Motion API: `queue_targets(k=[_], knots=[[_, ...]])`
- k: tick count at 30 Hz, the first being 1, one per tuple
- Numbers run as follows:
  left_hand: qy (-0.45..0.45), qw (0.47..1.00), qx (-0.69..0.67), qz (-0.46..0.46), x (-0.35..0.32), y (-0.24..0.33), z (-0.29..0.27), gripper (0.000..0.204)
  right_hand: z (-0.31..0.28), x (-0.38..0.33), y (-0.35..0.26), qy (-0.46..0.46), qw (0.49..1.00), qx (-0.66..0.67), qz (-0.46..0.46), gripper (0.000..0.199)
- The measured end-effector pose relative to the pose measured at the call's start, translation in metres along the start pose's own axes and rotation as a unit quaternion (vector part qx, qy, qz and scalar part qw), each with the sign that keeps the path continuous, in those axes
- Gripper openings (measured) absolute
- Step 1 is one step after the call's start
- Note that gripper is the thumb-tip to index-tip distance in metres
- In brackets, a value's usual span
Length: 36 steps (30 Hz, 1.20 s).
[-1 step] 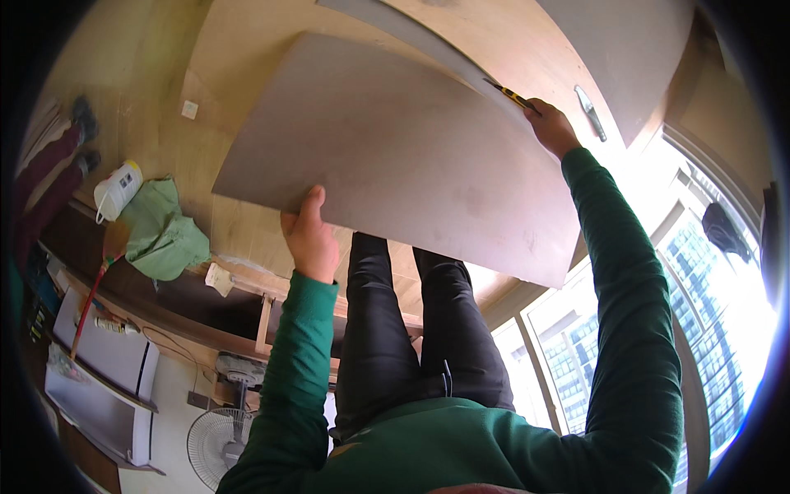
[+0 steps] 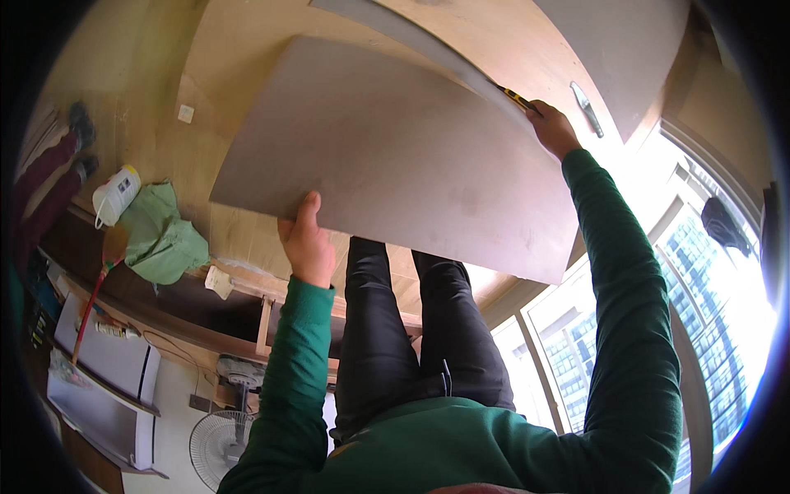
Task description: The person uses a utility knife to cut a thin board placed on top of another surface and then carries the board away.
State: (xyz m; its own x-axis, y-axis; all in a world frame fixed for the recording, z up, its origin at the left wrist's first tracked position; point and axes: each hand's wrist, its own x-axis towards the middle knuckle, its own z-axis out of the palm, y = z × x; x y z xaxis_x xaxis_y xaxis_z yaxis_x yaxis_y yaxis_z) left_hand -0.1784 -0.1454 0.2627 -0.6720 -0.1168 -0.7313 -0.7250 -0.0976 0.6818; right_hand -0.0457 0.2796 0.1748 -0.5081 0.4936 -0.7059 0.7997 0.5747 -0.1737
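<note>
A large grey-brown rectangular board [image 2: 403, 156] is held tilted in front of my legs. My left hand [image 2: 310, 249] grips its near left edge, thumb on top and the fingers hidden underneath. Beyond the board's far right edge, my right hand [image 2: 552, 130] is closed on a black and yellow utility knife [image 2: 516, 99], whose tip points up and left. A narrow grey strip [image 2: 395, 29] lies past the far edge of the board, close to the knife tip. Right of that hand, a second knife-like tool with a dark handle [image 2: 587, 109] rests on the pale wooden surface.
On the left are a white bucket [image 2: 116, 196], a green cloth [image 2: 163, 235] and a red-handled broom [image 2: 89, 313]. Another person's legs [image 2: 49, 169] show at the far left. A fan [image 2: 220, 445] stands lower left; windows [image 2: 708, 280] line the right. Another grey sheet [image 2: 625, 49] lies upper right.
The view has shifted very slightly. My left hand and the board's near edge sit a touch further left; both hands keep their holds.
</note>
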Motion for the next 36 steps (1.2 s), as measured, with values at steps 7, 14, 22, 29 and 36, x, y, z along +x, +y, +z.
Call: queue_targets(k=[7,14,22,29,36], knots=[[-0.018,0.992,0.086,-0.091,-0.011,-0.010,-0.020,0.050,0.008,-0.054,0.089,0.019,0.998,-0.008,0.063,0.034],[-0.099,0.973,0.150,-0.148,-0.035,-0.021,-0.003,0.079,0.052,-0.177,0.134,0.018,0.982,0.140,0.128,0.030],[-0.124,0.978,0.125,-0.109,-0.025,-0.078,-0.043,0.064,0.057,-0.268,0.159,0.006,0.967,0.160,0.199,0.031],[-0.137,0.967,0.042,-0.210,-0.011,-0.160,-0.044,0.038,0.067,-0.219,0.218,0.024,0.984,0.148,0.099,0.031],[-0.030,0.986,0.155,-0.046,-0.057,-0.214,-0.006,0.029,0.047,-0.121,0.227,0.049,0.991,0.122,-0.020,0.028]])
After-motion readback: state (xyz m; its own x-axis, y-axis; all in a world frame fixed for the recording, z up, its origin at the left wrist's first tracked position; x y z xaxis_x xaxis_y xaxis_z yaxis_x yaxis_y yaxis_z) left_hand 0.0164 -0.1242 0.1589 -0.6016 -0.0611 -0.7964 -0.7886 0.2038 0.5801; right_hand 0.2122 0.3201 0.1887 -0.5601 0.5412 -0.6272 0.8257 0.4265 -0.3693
